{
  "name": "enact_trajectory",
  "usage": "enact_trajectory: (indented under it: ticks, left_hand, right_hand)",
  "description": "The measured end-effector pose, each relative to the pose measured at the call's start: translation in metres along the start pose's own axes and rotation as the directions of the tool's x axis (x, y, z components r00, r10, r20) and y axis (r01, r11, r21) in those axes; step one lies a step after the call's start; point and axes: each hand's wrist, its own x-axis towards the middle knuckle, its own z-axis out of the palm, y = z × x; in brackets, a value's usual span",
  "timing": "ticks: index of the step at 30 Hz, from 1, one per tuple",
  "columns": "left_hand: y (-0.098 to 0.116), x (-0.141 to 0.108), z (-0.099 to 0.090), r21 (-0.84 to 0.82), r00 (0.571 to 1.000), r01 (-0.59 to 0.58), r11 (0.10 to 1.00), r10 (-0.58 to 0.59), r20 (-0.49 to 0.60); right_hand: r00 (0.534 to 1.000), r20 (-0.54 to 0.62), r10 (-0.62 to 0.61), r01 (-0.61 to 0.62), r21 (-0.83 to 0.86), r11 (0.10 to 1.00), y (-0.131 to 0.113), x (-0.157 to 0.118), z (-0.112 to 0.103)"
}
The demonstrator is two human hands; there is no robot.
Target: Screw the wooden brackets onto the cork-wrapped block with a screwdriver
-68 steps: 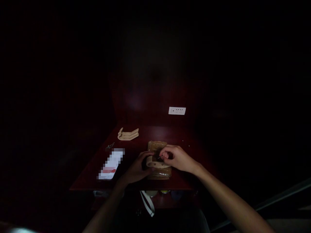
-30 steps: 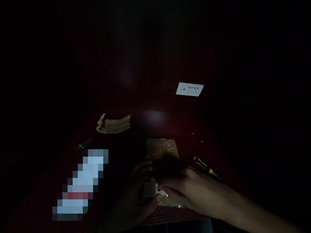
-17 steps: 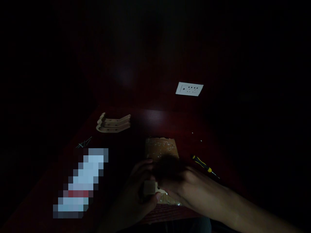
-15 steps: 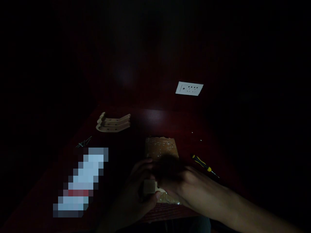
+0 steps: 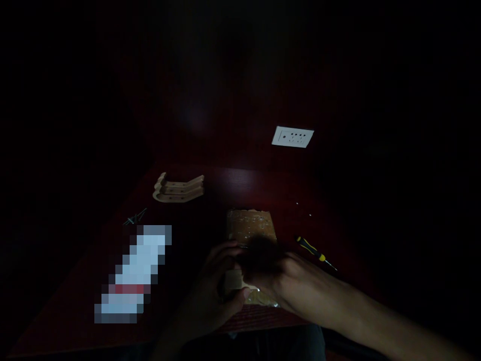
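My left hand (image 5: 210, 296) is closed around a pale wooden piece (image 5: 233, 280), with the thumb along its near side. Only a short, blocky end of that piece shows between the fingers. My right hand (image 5: 283, 281) comes in from the right and bends over the same piece. Its fingers are closed and lie in deep shadow, so what they grip is hidden. Beneath both hands is a brown block wrapped in clear tape (image 5: 251, 223), its top dotted with small holes or marks. To the right lies a yellow and black screwdriver (image 5: 311, 249), apart from my hand.
Several curved wooden hooks (image 5: 178, 190) sit together at the back left of the dark red table (image 5: 240, 188). Nearer are several screws (image 5: 135, 218) and a pixelated pale strip (image 5: 135, 273). Two tiny white bits lie at the right. A white wall socket (image 5: 293, 136) is behind.
The whole view has shifted slightly, with the table items a little higher and those at left further right. Both hands keep nearly the same pose over the taped block.
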Motion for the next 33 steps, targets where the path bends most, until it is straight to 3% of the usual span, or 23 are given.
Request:
enact_trajectory:
  ticks: [10, 25, 33]
  left_hand:
    - [0.002, -0.001, 0.000, -0.042, 1.000, -0.024, 0.999, 0.024, -0.008]
    - [-0.001, -0.008, 0.006, -0.077, 0.991, -0.121, 0.990, 0.116, -0.065]
    - [-0.010, -0.006, 0.010, -0.120, 0.985, -0.159, 0.980, 0.149, -0.087]
  right_hand:
    - [0.999, 0.033, -0.005, 0.005, -0.013, 1.000, -0.005, 0.002, 0.002]
    - [0.993, -0.112, -0.029, 0.023, -0.052, 0.998, -0.006, -0.009, 0.018]
    - [0.987, -0.156, 0.030, -0.051, -0.129, 0.990, -0.005, -0.015, 0.029]
